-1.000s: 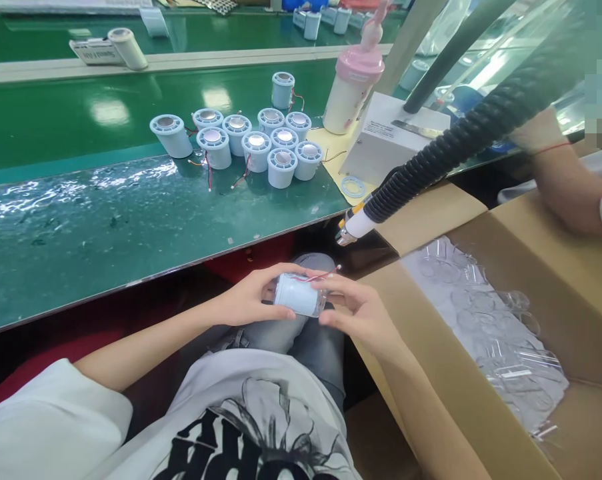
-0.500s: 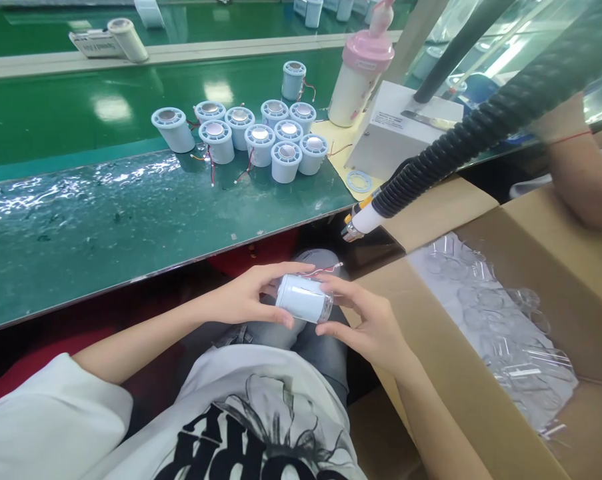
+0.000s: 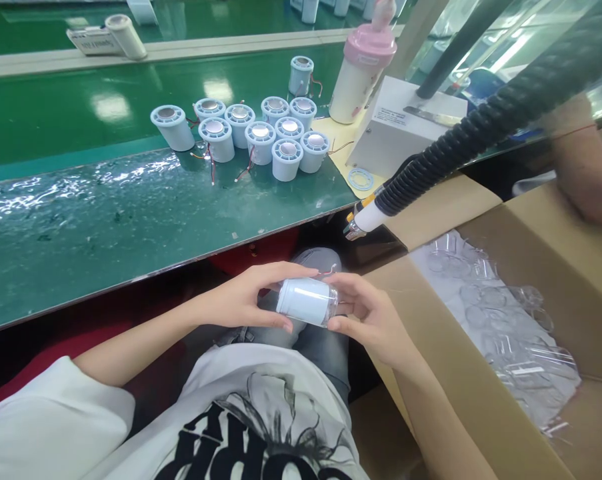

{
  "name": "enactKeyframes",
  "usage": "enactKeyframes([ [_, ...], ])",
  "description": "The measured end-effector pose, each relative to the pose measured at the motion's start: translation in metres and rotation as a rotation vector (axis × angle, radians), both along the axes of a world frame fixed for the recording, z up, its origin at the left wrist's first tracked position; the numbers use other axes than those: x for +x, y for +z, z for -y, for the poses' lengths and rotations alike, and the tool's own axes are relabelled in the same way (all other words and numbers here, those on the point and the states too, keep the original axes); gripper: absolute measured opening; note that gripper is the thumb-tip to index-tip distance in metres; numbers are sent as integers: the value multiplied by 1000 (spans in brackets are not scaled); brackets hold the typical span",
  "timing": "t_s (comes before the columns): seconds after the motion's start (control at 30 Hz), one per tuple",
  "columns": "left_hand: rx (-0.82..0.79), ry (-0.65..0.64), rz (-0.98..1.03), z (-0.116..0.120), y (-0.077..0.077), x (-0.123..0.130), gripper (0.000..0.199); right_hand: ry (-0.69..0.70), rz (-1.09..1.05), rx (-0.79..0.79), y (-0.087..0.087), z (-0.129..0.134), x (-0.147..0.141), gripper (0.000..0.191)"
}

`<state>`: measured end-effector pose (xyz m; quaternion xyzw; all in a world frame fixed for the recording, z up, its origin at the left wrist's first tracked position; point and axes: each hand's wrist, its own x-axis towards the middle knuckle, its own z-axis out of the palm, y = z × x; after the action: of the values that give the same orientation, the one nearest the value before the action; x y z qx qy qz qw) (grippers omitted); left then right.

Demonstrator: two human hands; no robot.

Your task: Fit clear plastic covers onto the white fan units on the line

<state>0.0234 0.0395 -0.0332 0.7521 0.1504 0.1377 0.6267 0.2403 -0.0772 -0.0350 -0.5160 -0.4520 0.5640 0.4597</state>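
Above my lap I hold a light-blue cylindrical housing (image 3: 305, 301) lying sideways, with a clear plastic sleeve (image 3: 333, 303) around it that shows at its right end. My left hand (image 3: 251, 297) is closed around the housing's left end, thumb below and fingers over the top. My right hand (image 3: 368, 313) grips the clear right end between thumb and fingers. Thin red and white wires (image 3: 327, 271) stick out above the housing. On the bench beyond stand several similar light-blue housings (image 3: 261, 142) with round metallic centres and loose wires.
An open cardboard box (image 3: 451, 333) with several clear plastic sleeves (image 3: 511, 320) is at my right. A black corrugated hose (image 3: 445, 153) with a metal tip hangs over the bench edge. A pink-lidded bottle (image 3: 363, 73) stands behind. Another person's arm (image 3: 583, 160) is at far right.
My right hand and the clear sleeve's end have shifted slightly right and down. The wires show less above the housing. A lone housing at the back appears slightly further right.
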Motion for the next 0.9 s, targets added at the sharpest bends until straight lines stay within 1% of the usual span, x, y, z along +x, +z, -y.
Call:
enactKeyframes([
  [0.2,55,3,-10,1,-1,-2,73,-11,-125,-133,1,-2,-4,44],
  [0.37,97,-5,5,2,-1,-4,74,-23,-230,-187,0,-6,-9,39],
  [0.57,122,-9,43,1,0,-5,75,-16,-308,-323,-5,-7,-13,47],
  [0.77,78,-15,46,0,-1,-4,75,-38,-345,-358,-6,-8,-18,53],
  [0.9,105,-10,66,-1,-3,-4,76,-42,-361,-376,-7,-8,-21,54],
])
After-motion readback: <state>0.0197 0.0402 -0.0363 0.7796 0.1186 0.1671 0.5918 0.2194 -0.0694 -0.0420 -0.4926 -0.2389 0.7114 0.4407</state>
